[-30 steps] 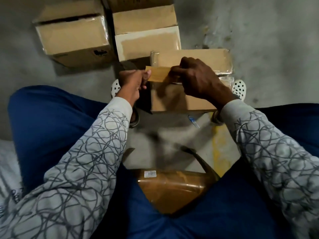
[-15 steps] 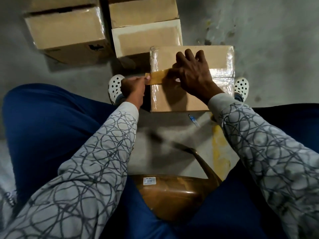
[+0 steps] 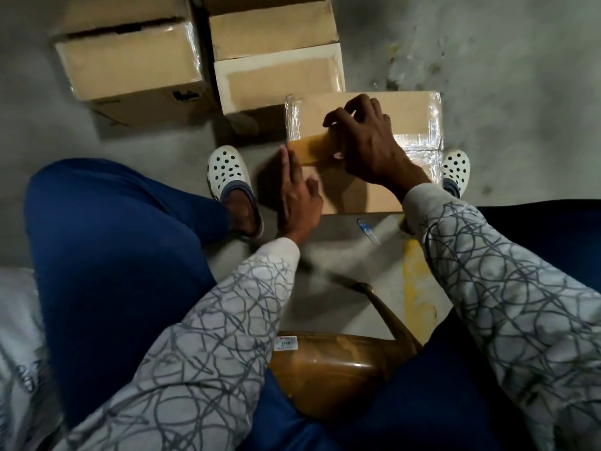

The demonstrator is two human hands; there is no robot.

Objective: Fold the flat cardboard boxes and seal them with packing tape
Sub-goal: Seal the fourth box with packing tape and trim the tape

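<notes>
A cardboard box (image 3: 357,193) with clear tape along its top and right edges stands on the floor between my feet. Across its top left lies a short strip of brown packing tape (image 3: 310,152). My right hand (image 3: 367,148) grips the strip's right end, fingers curled over it and thumb underneath. Beside the box's left edge, my left hand (image 3: 297,193) is held flat with its fingers straight, the fingertips touching the strip's left end.
Three more cardboard boxes sit beyond: one far left (image 3: 130,66) and two stacked in the middle (image 3: 276,30) (image 3: 279,79). A small blue-and-white tool (image 3: 367,231) lies on the concrete floor near a yellow mark (image 3: 418,288). A glossy brown seat (image 3: 325,369) shows between my thighs.
Both hands have come down with the strip onto the box top. My left hand has let go of the strip's end and flattened against the box's left edge.
</notes>
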